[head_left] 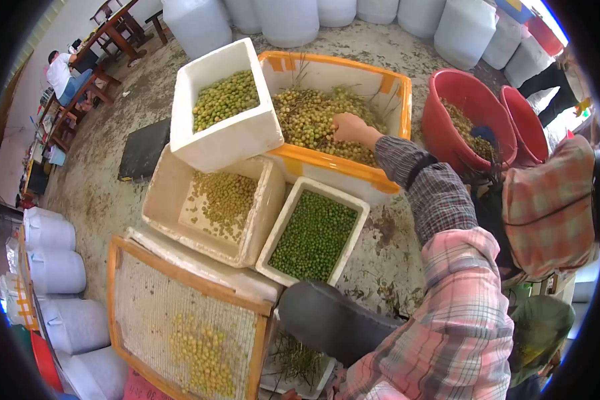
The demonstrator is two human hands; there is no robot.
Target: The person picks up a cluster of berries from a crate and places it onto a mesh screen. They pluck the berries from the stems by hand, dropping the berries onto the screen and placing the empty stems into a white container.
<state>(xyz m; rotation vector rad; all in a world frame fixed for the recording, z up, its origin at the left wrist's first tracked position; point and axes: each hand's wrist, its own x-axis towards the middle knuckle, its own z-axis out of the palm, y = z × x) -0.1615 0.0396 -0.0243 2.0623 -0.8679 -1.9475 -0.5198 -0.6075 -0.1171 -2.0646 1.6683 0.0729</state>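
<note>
My right hand point(351, 128) reaches into a large white foam box with orange tape along its rim point(397, 113). Its fingers are curled down against the small round yellow-green fruits point(305, 115), which are mixed with thin stems. What the fingertips pinch is hidden. At the bottom edge shows a small skin-coloured sliver, perhaps my left hand point(291, 395); its fingers cannot be made out. A white foam box point(230, 148) of green-yellow fruits rests on the rims nearby. Below it stands a foam box point(159, 200) with a scatter of yellowish fruits, beside another point(358, 230) full of dark green ones.
A wood-framed mesh screen point(143, 293) holds yellow fruits, near my grey-covered knee point(320, 317). Stems lie in a white tray point(320, 381). Red tubs point(447, 133) and a person in plaid point(547, 207) are at right. White barrels point(287, 23) line the back; another person point(63, 77) sits far left.
</note>
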